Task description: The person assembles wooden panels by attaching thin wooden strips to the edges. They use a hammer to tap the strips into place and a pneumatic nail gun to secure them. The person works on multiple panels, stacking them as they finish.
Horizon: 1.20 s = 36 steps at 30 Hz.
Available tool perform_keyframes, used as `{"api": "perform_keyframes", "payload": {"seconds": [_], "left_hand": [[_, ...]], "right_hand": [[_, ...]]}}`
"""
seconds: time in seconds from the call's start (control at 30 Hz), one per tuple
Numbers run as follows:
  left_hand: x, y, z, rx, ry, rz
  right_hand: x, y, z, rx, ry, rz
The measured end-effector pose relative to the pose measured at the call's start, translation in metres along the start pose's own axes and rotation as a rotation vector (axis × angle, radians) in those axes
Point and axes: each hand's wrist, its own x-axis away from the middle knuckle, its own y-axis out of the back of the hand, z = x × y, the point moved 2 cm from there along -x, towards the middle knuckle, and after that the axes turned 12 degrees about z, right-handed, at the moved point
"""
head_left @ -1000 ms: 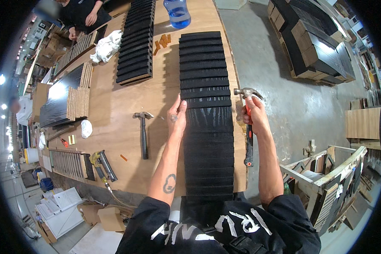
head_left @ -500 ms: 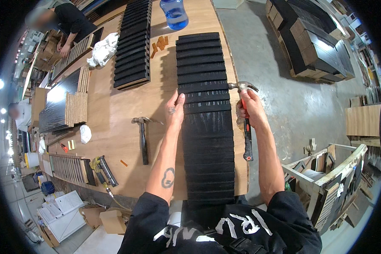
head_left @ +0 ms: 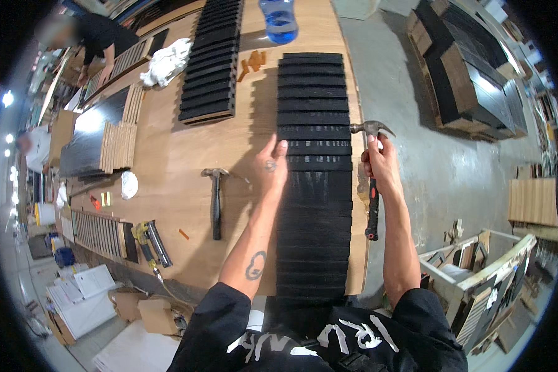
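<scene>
A long black slatted panel or stack (head_left: 315,204) lies lengthwise before me on the wooden table, with rows of pale marks across several slats. My left hand (head_left: 273,162) is at its left edge, thumb by the rim and fingers extended along the side; some fingers are hidden. My right hand (head_left: 381,162) is closed around a claw hammer (head_left: 372,204) with a red-and-black handle. Its head is at the panel's right edge, the face touching or nearly touching it. A second claw hammer (head_left: 216,204) with a black handle lies on the table left of my forearm.
Another black slatted piece (head_left: 211,62), a blue water bottle (head_left: 278,22), orange-brown scraps (head_left: 252,64) and a white cloth (head_left: 167,62) occupy the table's far part. A nail gun (head_left: 152,243) with a hose lies near left. Someone works far left. A wooden-framed cart (head_left: 471,273) stands right.
The view has shifted, so the table and panel appear farther right. My left hand still lies along the panel's left edge, and the hammer in my right hand stays at its right edge.
</scene>
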Motion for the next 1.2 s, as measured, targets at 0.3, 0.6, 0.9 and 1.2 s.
{"api": "perform_keyframes", "payload": {"seconds": [0.3, 0.6, 0.9, 1.2], "left_hand": [[0.006, -0.013, 0.005, -0.055, -0.026, -0.263], [0.012, -0.015, -0.009, 0.220, 0.033, -0.202], [-0.024, -0.014, 0.003, 0.240, 0.068, 0.159], [-0.045, -0.012, 0.006, 0.508, -0.023, 0.232]], "right_hand": [[-0.048, -0.165, 0.156, 1.359, 0.664, 0.628], [-0.055, -0.233, 0.165, 1.853, 0.755, 0.870], [-0.052, -0.096, 0.137, 0.955, 0.244, 0.313], [-0.045, -0.016, 0.026, -0.339, -0.210, 0.317]]}}
